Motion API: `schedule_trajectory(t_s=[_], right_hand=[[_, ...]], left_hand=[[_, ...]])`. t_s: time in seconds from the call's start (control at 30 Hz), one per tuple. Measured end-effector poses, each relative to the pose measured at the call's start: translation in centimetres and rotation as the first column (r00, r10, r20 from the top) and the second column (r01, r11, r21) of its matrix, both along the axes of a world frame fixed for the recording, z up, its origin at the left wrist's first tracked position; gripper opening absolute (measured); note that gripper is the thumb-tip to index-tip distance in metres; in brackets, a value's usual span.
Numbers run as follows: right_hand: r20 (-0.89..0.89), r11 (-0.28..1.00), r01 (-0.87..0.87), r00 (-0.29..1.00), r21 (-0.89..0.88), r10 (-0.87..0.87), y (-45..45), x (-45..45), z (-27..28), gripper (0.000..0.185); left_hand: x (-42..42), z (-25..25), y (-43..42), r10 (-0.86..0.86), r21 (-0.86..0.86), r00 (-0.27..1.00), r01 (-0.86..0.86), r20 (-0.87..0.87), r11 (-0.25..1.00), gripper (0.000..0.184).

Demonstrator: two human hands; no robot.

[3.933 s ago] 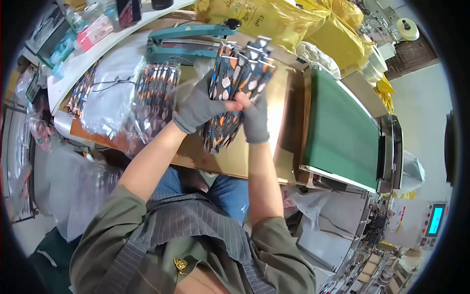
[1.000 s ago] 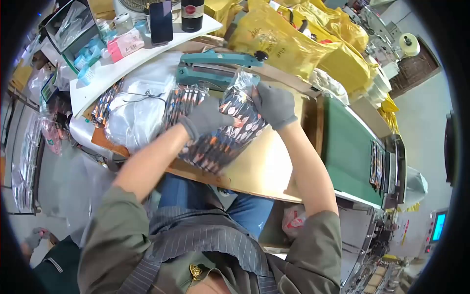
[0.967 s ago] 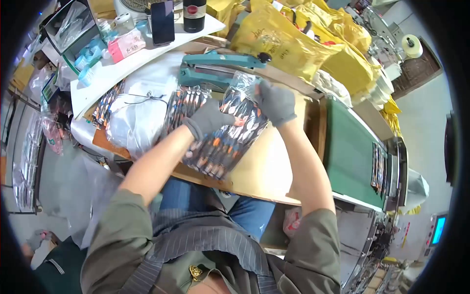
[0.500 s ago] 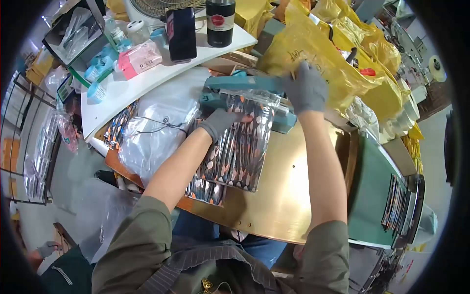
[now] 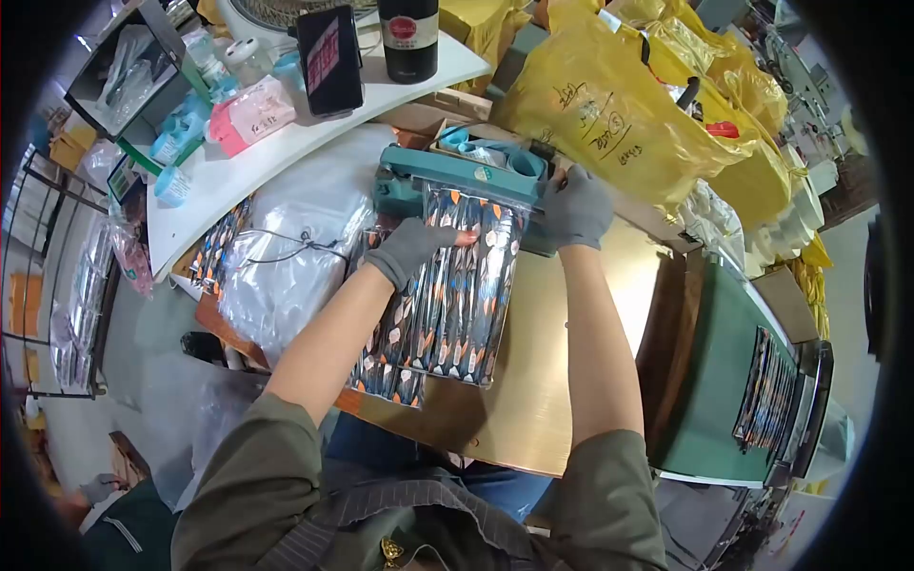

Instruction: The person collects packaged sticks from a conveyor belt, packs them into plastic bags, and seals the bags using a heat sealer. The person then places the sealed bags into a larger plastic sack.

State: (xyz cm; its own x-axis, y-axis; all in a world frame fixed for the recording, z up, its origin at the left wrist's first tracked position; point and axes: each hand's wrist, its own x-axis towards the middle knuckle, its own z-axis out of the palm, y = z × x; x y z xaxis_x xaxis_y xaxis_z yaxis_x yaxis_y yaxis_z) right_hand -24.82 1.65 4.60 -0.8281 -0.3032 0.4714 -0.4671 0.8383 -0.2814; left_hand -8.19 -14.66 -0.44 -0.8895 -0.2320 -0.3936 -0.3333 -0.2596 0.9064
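My left hand [image 5: 416,251], in a grey glove with bare fingertips, grips a flat clear bag of dark, leaf-patterned sticks [image 5: 462,305]. Its thumb lies across the front, and the fingers behind are partly hidden. The bag's top edge runs into a teal heat sealer [image 5: 457,169] lying across the table. At the sealer's right end is my right hand [image 5: 577,207], also gloved, its fingers curled around the end of the arm. Another patterned pack [image 5: 388,376] lies partly under the held one.
A tied stack of clear bags [image 5: 295,276] is on the left. Behind it, a white shelf [image 5: 286,157] carries a phone [image 5: 330,62] and a dark bottle [image 5: 409,43]. Yellow plastic bags [image 5: 609,114] are piled behind the sealer. More sticks [image 5: 764,390] lie on a green surface [image 5: 700,381] at right.
My right hand has come down from above the sealer onto the end of its arm. My left hand still holds the bag, and the whole view has shifted slightly.
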Motion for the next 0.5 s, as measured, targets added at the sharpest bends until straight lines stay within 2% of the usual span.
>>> schedule_trajectory(t_s=[0.07,0.13,0.17,0.2,0.23,0.27,0.3,0.33,0.37,0.4,0.43,0.47,0.5], right_hand=[[0.104,0.998,0.042,0.994,0.036,-0.045,0.0,0.4,0.4,0.025],[0.109,1.000,0.013,0.994,-0.019,-0.011,0.4,1.0,0.7,0.029],[0.124,0.998,-0.020,0.992,-0.062,0.028,0.7,1.3,1.0,0.034],[0.315,0.988,-0.031,0.946,-0.151,0.078,1.4,1.9,2.3,0.053],[0.310,0.986,-0.042,0.946,-0.161,0.091,1.9,3.3,2.2,0.053],[0.418,0.798,0.053,0.871,-0.600,0.257,2.7,5.1,1.4,0.055],[0.423,0.441,0.211,0.779,-0.872,0.464,3.4,6.8,0.3,0.057],[0.387,0.672,0.032,0.837,-0.740,0.386,3.8,8.7,-2.0,0.067],[0.320,0.843,-0.119,0.890,-0.524,0.324,3.8,11.0,-5.2,0.080],[0.511,0.748,0.082,0.779,-0.659,0.364,2.4,13.6,-8.2,0.076],[0.503,0.502,0.188,0.598,-0.844,0.624,-0.4,16.0,-11.5,0.070],[0.422,0.255,0.400,0.414,-0.880,0.807,-3.1,18.4,-14.5,0.066],[0.008,-0.129,0.564,0.234,-0.815,0.972,-5.7,19.9,-16.2,0.061]], left_hand=[[-0.1,0.5,-0.1,-0.027,-0.016,1.000,0.027,0.004,1.000,0.039],[0.4,2.8,0.6,-0.052,-0.063,0.996,0.057,0.069,0.996,0.044],[0.6,3.4,0.8,-0.047,-0.070,0.997,0.051,0.059,0.996,0.044],[0.9,3.6,0.7,-0.055,-0.083,0.997,0.060,0.062,0.995,0.046],[1.3,3.5,0.4,-0.061,-0.099,0.996,0.068,0.066,0.993,0.047],[1.8,3.0,-0.3,-0.063,-0.130,0.996,0.071,0.067,0.989,0.043],[3.2,4.4,-0.2,-0.036,-0.138,0.998,0.043,0.048,0.990,0.043],[5.6,6.6,0.7,-0.024,-0.053,0.997,0.020,-0.073,0.998,0.041],[8.3,8.6,1.7,-0.004,0.032,0.983,0.010,-0.183,0.999,0.039],[11.1,10.5,2.5,0.041,-0.054,0.976,-0.054,-0.214,0.997,0.035],[13.9,12.1,3.2,0.061,-0.112,0.974,-0.087,-0.219,0.990,0.034],[16.5,12.9,4.0,0.096,-0.189,0.964,-0.145,-0.247,0.971,0.033],[18.7,13.4,4.5,0.129,-0.261,0.951,-0.205,-0.281,0.943,0.032]])
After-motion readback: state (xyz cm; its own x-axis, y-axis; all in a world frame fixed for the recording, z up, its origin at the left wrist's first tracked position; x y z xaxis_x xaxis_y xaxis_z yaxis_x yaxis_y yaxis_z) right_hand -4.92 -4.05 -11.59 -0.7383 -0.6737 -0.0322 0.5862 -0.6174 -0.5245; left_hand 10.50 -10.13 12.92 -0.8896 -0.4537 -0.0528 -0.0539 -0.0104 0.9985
